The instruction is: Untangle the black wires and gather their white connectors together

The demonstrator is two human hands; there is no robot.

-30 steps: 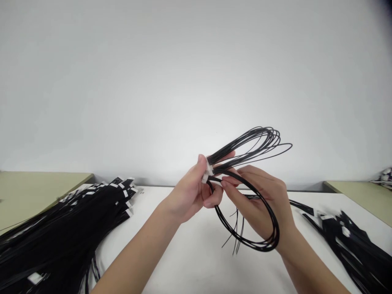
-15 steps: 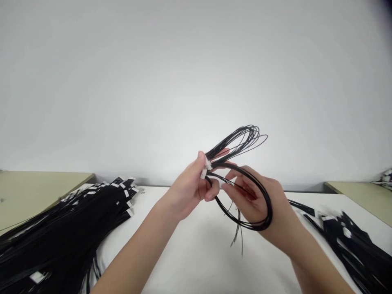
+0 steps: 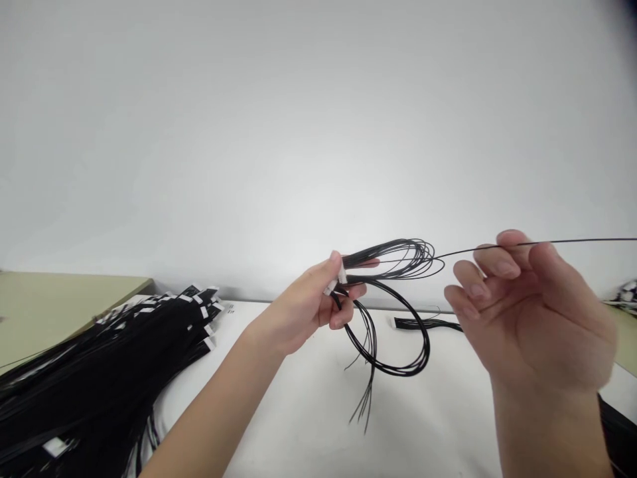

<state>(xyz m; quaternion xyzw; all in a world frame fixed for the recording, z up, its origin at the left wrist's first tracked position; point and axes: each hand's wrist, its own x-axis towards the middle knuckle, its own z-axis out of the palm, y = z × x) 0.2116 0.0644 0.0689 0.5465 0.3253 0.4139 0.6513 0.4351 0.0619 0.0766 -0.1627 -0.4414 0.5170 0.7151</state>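
Observation:
My left hand (image 3: 318, 292) is closed around a coiled bundle of thin black wires (image 3: 393, 271). White connectors (image 3: 342, 273) show beside its thumb. From the same grip a second loop of thicker black cable (image 3: 426, 338) hangs down, with several loose wire ends below it. Off to the right, my right hand (image 3: 527, 299) has its palm towards me and its fingers curled. Between its thumb and index finger runs a single black wire (image 3: 468, 251), drawn out from the coil and leaving the view at the right edge.
On the white table (image 3: 308, 411), a large pile of black wire harnesses (image 3: 99, 372) with white ends lies at the left. Another black harness (image 3: 423, 324) lies behind the hanging loop, and more black wires (image 3: 617, 431) sit at the lower right. A plain wall stands behind.
My right hand has moved from beside the coil out to the right and turned palm towards me, with one wire now stretched across it. The left hand has dipped slightly with the coil.

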